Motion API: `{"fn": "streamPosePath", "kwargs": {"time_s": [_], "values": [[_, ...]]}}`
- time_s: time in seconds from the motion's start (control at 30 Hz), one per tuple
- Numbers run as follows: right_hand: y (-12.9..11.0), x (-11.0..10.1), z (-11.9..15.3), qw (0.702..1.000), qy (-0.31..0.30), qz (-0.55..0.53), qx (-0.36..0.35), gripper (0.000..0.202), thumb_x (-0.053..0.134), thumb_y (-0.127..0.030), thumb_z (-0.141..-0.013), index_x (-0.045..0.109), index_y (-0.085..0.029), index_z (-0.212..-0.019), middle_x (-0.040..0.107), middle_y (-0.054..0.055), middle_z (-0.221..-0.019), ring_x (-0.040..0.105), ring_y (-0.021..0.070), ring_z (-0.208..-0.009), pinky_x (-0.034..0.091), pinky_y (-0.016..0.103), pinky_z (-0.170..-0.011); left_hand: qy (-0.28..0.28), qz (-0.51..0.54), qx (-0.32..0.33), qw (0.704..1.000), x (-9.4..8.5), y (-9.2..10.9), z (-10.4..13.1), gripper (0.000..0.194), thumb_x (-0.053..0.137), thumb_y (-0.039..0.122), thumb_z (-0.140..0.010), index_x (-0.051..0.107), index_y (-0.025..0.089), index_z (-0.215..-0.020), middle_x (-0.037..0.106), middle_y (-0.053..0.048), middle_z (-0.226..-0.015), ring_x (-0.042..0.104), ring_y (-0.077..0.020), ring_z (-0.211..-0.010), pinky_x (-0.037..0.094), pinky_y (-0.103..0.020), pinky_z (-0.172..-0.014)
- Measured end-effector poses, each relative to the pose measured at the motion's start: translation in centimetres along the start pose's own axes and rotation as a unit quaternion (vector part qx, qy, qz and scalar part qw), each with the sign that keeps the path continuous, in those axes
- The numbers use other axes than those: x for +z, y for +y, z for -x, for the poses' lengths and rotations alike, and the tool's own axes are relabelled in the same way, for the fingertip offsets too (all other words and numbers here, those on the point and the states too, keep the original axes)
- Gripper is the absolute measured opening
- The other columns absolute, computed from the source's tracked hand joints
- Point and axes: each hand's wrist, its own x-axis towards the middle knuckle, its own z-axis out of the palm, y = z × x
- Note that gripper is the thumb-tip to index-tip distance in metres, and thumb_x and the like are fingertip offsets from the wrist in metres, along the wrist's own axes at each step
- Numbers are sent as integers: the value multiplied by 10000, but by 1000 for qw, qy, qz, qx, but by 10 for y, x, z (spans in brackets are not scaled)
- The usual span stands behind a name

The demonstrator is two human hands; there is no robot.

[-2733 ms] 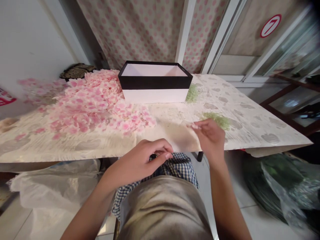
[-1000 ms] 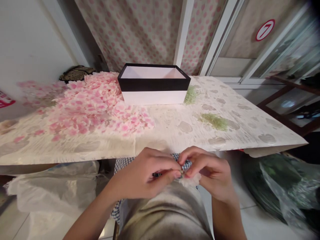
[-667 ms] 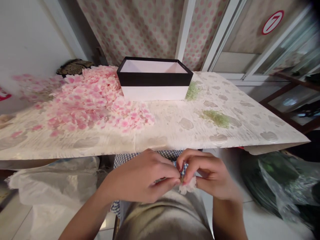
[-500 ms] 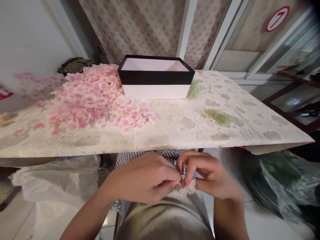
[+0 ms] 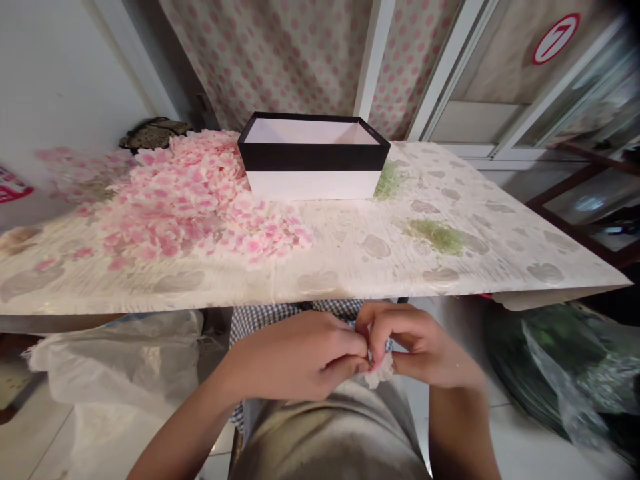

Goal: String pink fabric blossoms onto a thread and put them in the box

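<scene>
My left hand (image 5: 305,353) and my right hand (image 5: 415,343) meet over my lap, below the table's front edge. Pinched between the fingertips of both is a small, pale pink flower piece (image 5: 380,371), partly covered by the fingers. Pink and white petals (image 5: 185,193) are heaped across the left of the table. Behind and right of them stands an open box (image 5: 315,183), white with a black upper band. One tuft of green fibre (image 5: 435,235) lies to the right of the box, and another (image 5: 390,179) touches its right side.
The table (image 5: 320,283) has a patterned cream cover. On the floor are a white plastic bag (image 5: 120,380) at left and a green bundle with clear plastic (image 5: 555,367) at right. A dotted curtain (image 5: 280,53) hangs behind the box.
My left hand has shifted slightly right, its fingertips still against my right hand's. The flower piece stays between them. The view has moved a little; the things on the table look the same.
</scene>
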Motion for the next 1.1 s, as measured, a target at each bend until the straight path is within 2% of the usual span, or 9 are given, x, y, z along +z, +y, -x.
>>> {"fn": "streamPosePath", "kwargs": {"time_s": [0.23,0.33,0.47,0.57,0.67,0.73,0.83,0.97,1.1], "values": [[9,-9,3,997,-20,-66,-16,123,693,-191,-808,605,-183,-722,594,15,-769,574,120,-702,455,241,-622,-36,79,-1,996,-2,-4,-2,200,438,111,-931,620,154,-861,660,-6,-705,608,-123,-707,446,-214,-697],[15,-16,-4,997,77,-12,13,74,660,-213,-826,607,-195,-778,605,11,-768,588,130,-703,467,243,-611,-3,163,-71,984,-3,-7,0,201,402,114,-938,597,153,-966,633,6,-668,605,-103,-627,465,-208,-643],[33,-33,-37,912,253,300,117,57,577,-209,-850,620,-185,-879,637,23,-768,605,162,-697,476,284,-661,148,287,-124,938,-8,-15,6,262,436,163,-935,430,212,-1193,608,48,-667,615,-98,-571,499,-207,-571],[49,-44,-63,843,251,445,168,91,545,-144,-823,629,-158,-855,654,77,-814,600,200,-703,433,313,-658,334,254,-117,900,-18,-26,12,112,505,168,-903,516,193,-1012,621,41,-649,628,-101,-558,520,-209,-557],[59,-46,-75,827,248,472,179,128,501,-85,-805,606,-146,-766,650,127,-832,598,228,-710,381,319,-636,536,117,-141,824,-28,-43,18,79,555,172,-876,634,170,-881,663,8,-700,661,-116,-645,554,-242,-657],[62,-45,-74,822,253,477,180,138,479,-76,-812,597,-143,-785,647,133,-810,593,229,-686,355,313,-615,593,70,-162,786,-32,-56,19,136,549,185,-881,674,176,-932,692,-14,-773,685,-138,-737,567,-274,-732],[64,-45,-68,828,269,461,171,152,451,-99,-833,594,-149,-850,641,104,-731,581,228,-653,348,311,-607,571,-15,-175,802,-31,-73,11,188,545,199,-876,666,165,-1015,689,-55,-918,682,-173,-850,562,-311,-799],[69,-50,-62,853,309,399,136,192,449,-135,-832,605,-169,-940,657,75,-737,598,224,-692,402,326,-659,434,-205,-210,852,-29,-91,-5,297,549,123,-843,606,131,-1135,618,-114,-1112,623,-244,-1017,510,-391,-908],[75,-55,-59,879,358,299,101,177,441,-202,-853,593,-169,-939,619,24,-682,564,154,-577,435,292,-604,359,-243,-203,878,-33,-106,-14,250,509,77,-842,644,119,-1048,629,-120,-1060,613,-263,-1000,505,-399,-874]]}}
